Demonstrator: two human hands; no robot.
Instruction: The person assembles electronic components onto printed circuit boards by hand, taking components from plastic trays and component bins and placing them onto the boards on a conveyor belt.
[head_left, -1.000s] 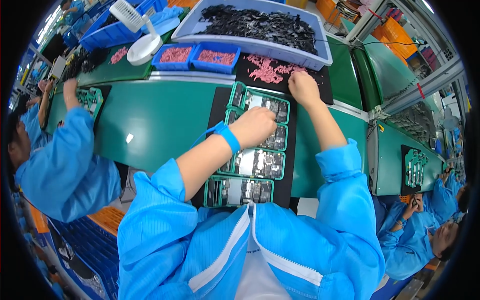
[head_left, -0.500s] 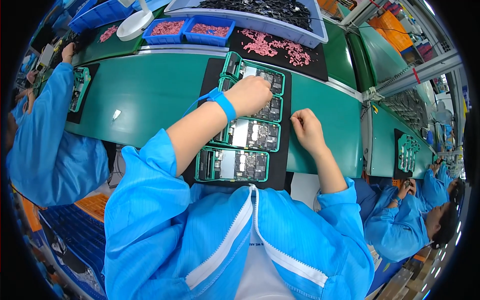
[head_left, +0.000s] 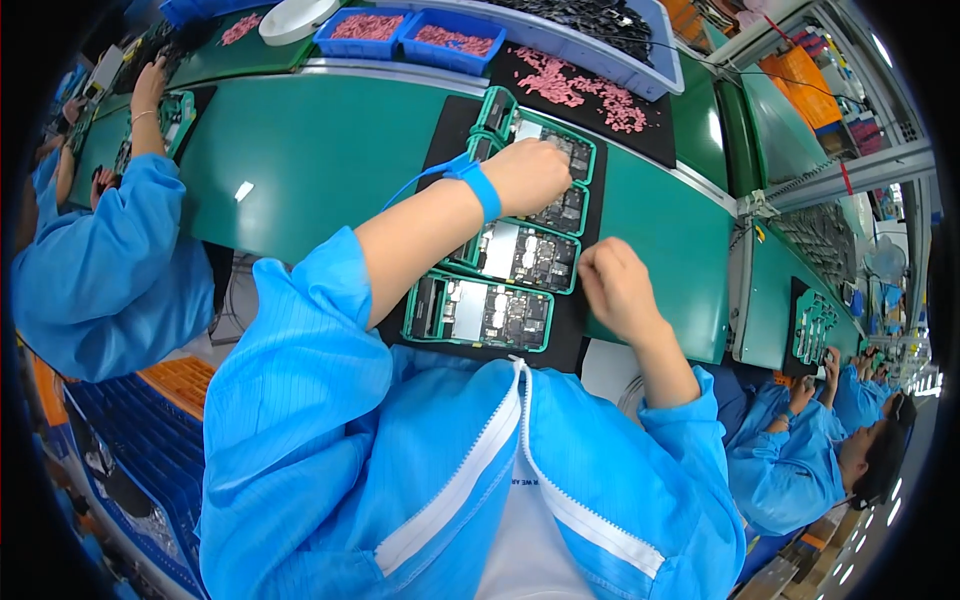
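Note:
Several green-framed trays holding opened phones with bare circuit boards stand in a column on a black mat (head_left: 440, 152). The nearest phone tray (head_left: 480, 313) is fully visible. My left hand (head_left: 530, 178), with a blue wrist strap (head_left: 478, 190) and cord, is bent over the second-farthest phone tray (head_left: 560, 212). Its fingers are curled down and their tips are hidden behind the hand. Just right of the mat, my right hand (head_left: 618, 285) hovers with thumb and fingers pressed together. Whatever it may pinch is too small to make out.
Beyond the trays lie small pink pieces (head_left: 550, 80) on a dark mat. Two blue bins (head_left: 452, 45) of pink pieces and a large bin (head_left: 660, 75) of black parts stand at the back. Co-workers in blue sit at left and right along the green bench (head_left: 310, 150).
The whole scene has shifted slightly right and up with my head. My left hand stays over the same trays; my right hand has come closer to their right edge. The left co-worker's arm has moved.

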